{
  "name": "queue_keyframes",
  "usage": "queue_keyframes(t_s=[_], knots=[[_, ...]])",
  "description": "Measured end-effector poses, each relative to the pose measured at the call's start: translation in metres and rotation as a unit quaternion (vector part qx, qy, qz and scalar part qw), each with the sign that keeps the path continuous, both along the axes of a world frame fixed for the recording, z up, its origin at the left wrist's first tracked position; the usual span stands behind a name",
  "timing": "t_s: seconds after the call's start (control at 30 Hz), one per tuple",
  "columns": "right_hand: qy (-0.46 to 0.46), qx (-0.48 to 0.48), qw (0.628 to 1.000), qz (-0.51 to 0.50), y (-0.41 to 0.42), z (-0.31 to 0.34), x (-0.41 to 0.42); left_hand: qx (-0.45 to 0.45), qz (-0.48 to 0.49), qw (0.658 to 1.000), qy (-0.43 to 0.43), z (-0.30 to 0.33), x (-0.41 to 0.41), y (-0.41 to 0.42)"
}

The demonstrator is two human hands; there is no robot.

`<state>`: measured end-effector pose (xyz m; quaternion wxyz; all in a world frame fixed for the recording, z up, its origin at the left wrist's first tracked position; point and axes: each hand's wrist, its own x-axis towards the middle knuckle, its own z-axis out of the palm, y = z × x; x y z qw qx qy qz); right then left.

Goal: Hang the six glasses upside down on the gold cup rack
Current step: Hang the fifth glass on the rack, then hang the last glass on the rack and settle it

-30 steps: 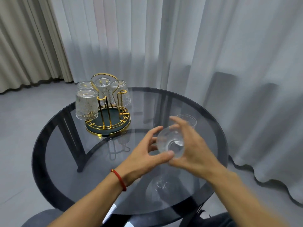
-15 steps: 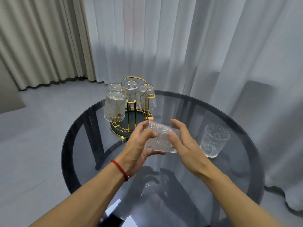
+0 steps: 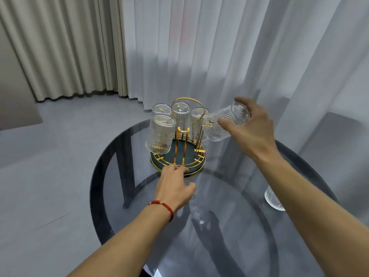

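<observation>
The gold cup rack point(image 3: 196, 162) stands on the far side of a round dark glass table point(image 3: 229, 226). Several ribbed clear glasses hang upside down on it, the nearest one point(image 3: 159, 134) at its front left. My right hand point(image 3: 249, 128) grips another ribbed glass point(image 3: 223, 124) by its base, tilted with its mouth down and left, against the rack's right side. My left hand point(image 3: 173, 184) rests at the rack's front rim, fingers touching the base. One more glass point(image 3: 272, 199) stands on the table at the right, partly behind my right forearm.
Sheer white curtains hang close behind the table and beige drapes point(image 3: 65, 47) hang at the left. Grey floor lies to the left. The table's dark rim and frame show through the glass.
My left hand let go of the glass and dropped to the rack's base. My right hand carried the glass up and away to the rack's right side.
</observation>
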<state>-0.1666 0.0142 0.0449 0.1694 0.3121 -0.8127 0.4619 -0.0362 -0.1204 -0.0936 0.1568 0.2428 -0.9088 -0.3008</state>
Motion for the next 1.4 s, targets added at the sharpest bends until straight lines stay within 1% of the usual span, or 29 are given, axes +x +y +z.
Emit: queue_keyframes(t_s=[0.1, 0.17, 0.27, 0.4, 0.6, 0.77, 0.87, 1.03, 1.1, 1.17, 1.2, 1.27, 1.33, 1.37, 1.4], knots=[[0.028, 0.06, 0.998, 0.014, -0.02, 0.005, -0.005, -0.055, 0.017, 0.998, 0.007, 0.001, -0.003, 0.002], [0.035, 0.082, 0.996, 0.031, -0.032, 0.003, -0.005, -0.074, 0.004, 0.997, -0.008, 0.001, -0.004, 0.003], [0.041, 0.113, 0.992, 0.046, -0.046, -0.003, -0.008, -0.076, -0.017, 0.996, -0.047, 0.0, -0.003, 0.005], [0.035, 0.137, 0.989, 0.04, -0.061, -0.022, -0.011, -0.08, -0.021, 0.994, -0.07, -0.002, -0.002, 0.004], [0.024, 0.147, 0.988, 0.033, -0.071, -0.04, -0.014, -0.089, -0.021, 0.993, -0.072, -0.005, -0.002, 0.002], [0.031, 0.172, 0.983, 0.056, -0.066, -0.045, -0.011, -0.085, -0.021, 0.994, -0.07, -0.006, -0.003, 0.002], [0.041, 0.15, 0.986, 0.064, -0.049, -0.049, -0.004, -0.071, -0.022, 0.996, -0.043, -0.004, -0.003, 0.004], [0.097, 0.092, 0.99, 0.034, 0.008, -0.067, 0.009, -0.05, -0.044, 0.994, 0.087, 0.01, -0.002, 0.02], [0.128, 0.093, 0.987, -0.001, 0.042, -0.079, 0.009, -0.029, -0.059, 0.993, 0.103, 0.018, 0.0, 0.028], [0.164, 0.126, 0.977, -0.059, 0.078, -0.089, 0.003, 0.013, -0.067, 0.991, 0.112, 0.025, 0.003, 0.034], [0.165, 0.149, 0.97, -0.094, 0.094, -0.092, -0.002, 0.04, -0.066, 0.99, 0.117, 0.028, 0.005, 0.036], [0.121, 0.182, 0.963, -0.16, 0.117, -0.094, -0.011, 0.086, -0.06, 0.987, 0.119, 0.032, 0.009, 0.038], [0.039, 0.187, 0.963, -0.192, 0.131, -0.099, -0.017, 0.115, -0.047, 0.986, 0.113, 0.034, 0.011, 0.038], [-0.02, 0.161, 0.969, -0.186, 0.137, -0.103, -0.017, 0.123, -0.04, 0.985, 0.11, 0.035, 0.011, 0.039], [-0.088, 0.112, 0.975, -0.168, 0.141, -0.108, -0.017, 0.13, -0.035, 0.985, 0.108, 0.035, 0.011, 0.039]])
